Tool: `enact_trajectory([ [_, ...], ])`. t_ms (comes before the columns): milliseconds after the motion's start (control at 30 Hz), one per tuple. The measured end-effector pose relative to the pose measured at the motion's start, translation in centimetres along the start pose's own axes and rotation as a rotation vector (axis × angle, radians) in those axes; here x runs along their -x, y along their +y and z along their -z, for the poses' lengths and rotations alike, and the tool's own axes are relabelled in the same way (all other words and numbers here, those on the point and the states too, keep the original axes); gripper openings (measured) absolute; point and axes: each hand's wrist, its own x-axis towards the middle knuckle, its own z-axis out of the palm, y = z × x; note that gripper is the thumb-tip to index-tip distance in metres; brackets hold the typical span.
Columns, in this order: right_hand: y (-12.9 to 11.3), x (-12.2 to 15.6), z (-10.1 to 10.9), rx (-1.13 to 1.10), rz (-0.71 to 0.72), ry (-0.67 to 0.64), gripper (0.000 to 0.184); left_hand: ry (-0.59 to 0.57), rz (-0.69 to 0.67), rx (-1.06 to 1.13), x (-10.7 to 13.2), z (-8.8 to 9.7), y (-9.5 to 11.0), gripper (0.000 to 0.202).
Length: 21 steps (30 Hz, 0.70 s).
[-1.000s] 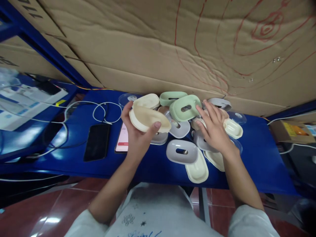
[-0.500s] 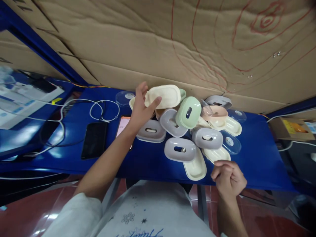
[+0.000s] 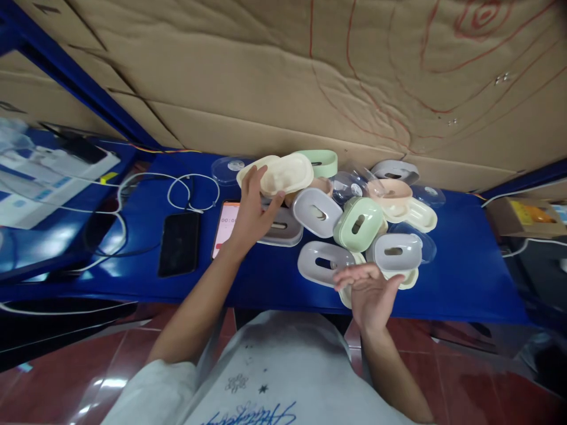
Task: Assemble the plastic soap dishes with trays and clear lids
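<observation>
A heap of oval plastic dishes and lids lies on the blue table (image 3: pixel 465 271): cream, grey, green and pink pieces. My left hand (image 3: pixel 251 208) reaches to the heap's far left and grips a cream dish (image 3: pixel 287 172) between thumb and fingers. My right hand (image 3: pixel 369 293) hovers palm up at the table's near edge, fingers loosely spread and holding nothing. It is just in front of a grey lid with a slot (image 3: pixel 323 262). A green lid (image 3: pixel 358 222) and another grey lid (image 3: pixel 395 251) lie just beyond it.
A black phone (image 3: pixel 179 242) and a lit phone (image 3: pixel 227 226) lie left of the heap, with white cables (image 3: pixel 186 195) behind them. A cardboard wall (image 3: pixel 283 77) backs the table. A small open box (image 3: pixel 522 217) stands at the far right. Red floor tiles show below.
My left hand stayed on the cream dish at the back left. My right hand opened from a fist and turned palm up near the front grey lid. The green lid slid down the heap.
</observation>
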Motion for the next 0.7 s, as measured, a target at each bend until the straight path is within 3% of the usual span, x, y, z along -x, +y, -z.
enact_trajectory([
  [167,-1.2,-1.7,-0.9,-0.244,-0.136,0.064,0.077,0.01,-0.064,-0.034,3.0,1.7,2.3,0.065],
  [333,-0.8,-1.5,0.0,-0.12,-0.092,-0.081,0.08,-0.099,-0.126,-0.081,4.8,1.9,3.8,0.064],
  [467,0.8,-1.3,1.9,0.257,0.178,-0.299,0.079,-0.235,-0.244,-0.303,4.2,1.4,4.3,0.051],
  [633,2.2,-0.3,4.2,0.877,0.744,-0.103,0.053,-0.396,-0.384,-0.442,2.5,0.5,4.3,0.039],
  [700,2.3,0.2,4.8,1.084,0.85,-0.107,0.052,-0.42,-0.44,-0.474,2.0,0.4,4.4,0.038],
])
